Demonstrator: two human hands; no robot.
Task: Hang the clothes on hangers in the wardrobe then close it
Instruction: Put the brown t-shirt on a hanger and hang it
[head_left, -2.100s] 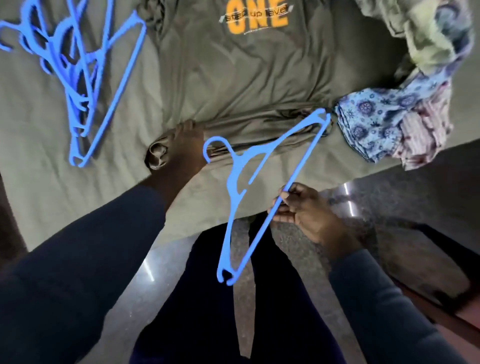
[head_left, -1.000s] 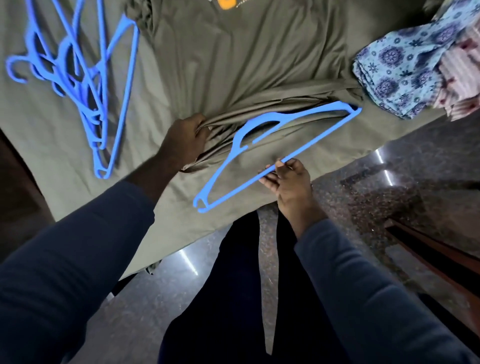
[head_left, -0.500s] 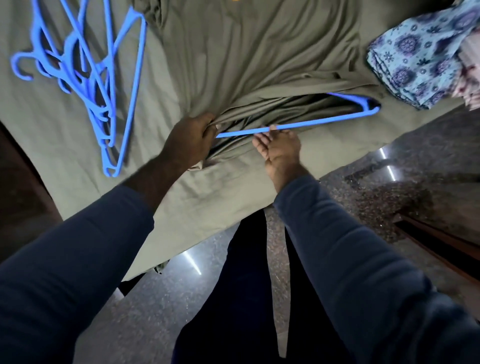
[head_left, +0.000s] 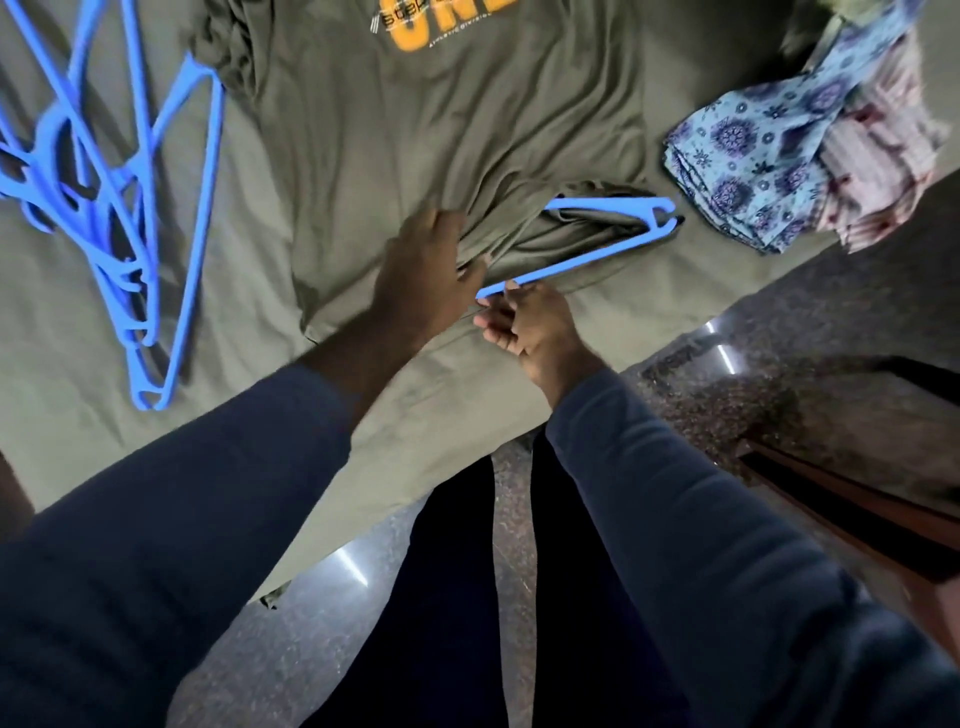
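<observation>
Olive bedsheet (head_left: 244, 322) covers the work surface, speckled granite floor (head_left: 779, 415) below its edge. Olive-green cotton T-shirt (head_left: 441, 130) with an orange print lies flat on the sheet, hem toward the person. Blue plastic hanger (head_left: 587, 258) is part-way inside the hem: its hook and one shoulder are hidden under the fabric, and only the bottom bar and the far corner stick out to the right. Right hand (head_left: 535, 327) pinches the near end of the bar, fingertips (head_left: 511, 291) curled on it just outside the hem. Left hand (head_left: 421, 280) rests on the bunched hem just beside that pinch, with its fingers stretched over the cloth; it is blurred, and no grip is visible. Heap of blue plastic hangers (head_left: 197, 208) lies well apart at left. Folded blue floral cloth (head_left: 743, 150) sits near the hanger's far corner, with a pink striped cloth (head_left: 878, 156) touching it at right.
</observation>
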